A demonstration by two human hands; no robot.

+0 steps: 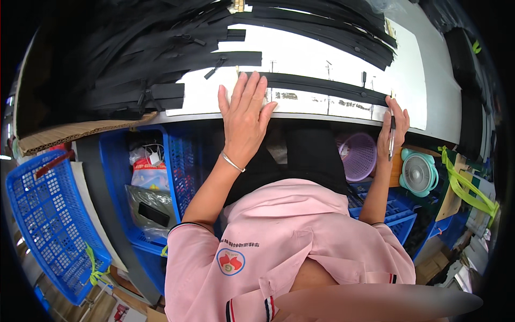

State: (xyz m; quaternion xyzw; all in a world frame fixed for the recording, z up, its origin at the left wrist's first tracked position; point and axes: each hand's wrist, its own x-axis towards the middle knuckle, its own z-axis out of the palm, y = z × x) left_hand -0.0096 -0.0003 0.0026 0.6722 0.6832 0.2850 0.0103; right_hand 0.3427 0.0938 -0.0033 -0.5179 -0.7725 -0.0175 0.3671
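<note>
Found near 3 o'clock: right hand (384,138) curled closed around a pen (392,137), fingertips at one end of a black zip (322,85). Found just short of 12: left hand (242,121) flat, thumb spread, gripping nothing, laid over the opposite end. Located the zip at 1 o'clock, stretched along a marked white sheet (410,80). Cannot tell how firmly pressed. Judged liable to creep or bow off the marks on uneven pressure or an early lift of the flat palm. Noted a zip pull (364,79) jutting toward 12; could snag on a passing finger. Judged possible: stray ink, from carrying the pen so near the fabric. Noted at 10 o'clock a heap of loose zips (107,64); could be dragged in or mixed up by a careless leftward sweep.
</note>
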